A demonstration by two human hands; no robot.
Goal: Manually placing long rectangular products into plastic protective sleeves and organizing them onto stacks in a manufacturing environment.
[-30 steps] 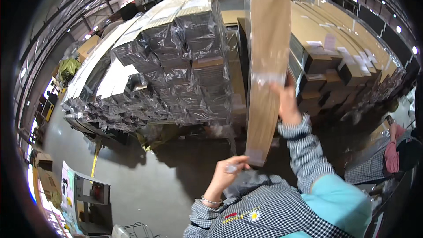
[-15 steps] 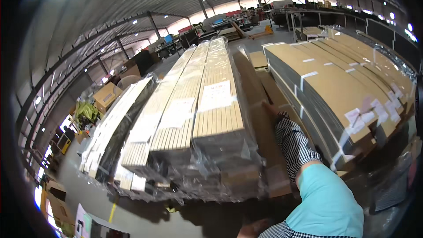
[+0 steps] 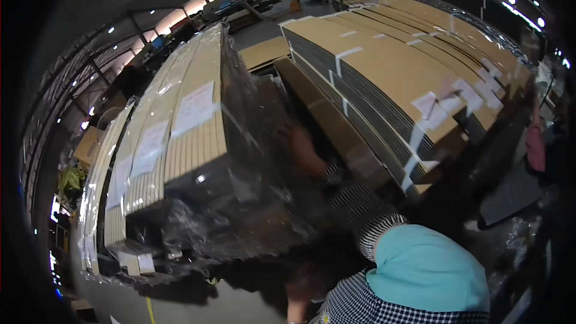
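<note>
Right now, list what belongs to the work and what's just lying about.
Likely the work's: plastic-wrapped stack; long brown carton near the right hand; strapped board stack.

Apparently lying about, far left: cardboard box; yellow-green bundle.

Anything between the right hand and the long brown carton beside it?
Nothing visible blocks the right hand from the long brown carton, though it is dark there; the wrapped stack is on the other side.

Brown cardboard (image 3: pixel 330 123), tan stacked sheets (image 3: pixel 387 66), turquoise sleeve (image 3: pixel 429 270), black-and-white checked apron (image 3: pixel 360 301), yellow floor line (image 3: pixel 150 309).
</note>
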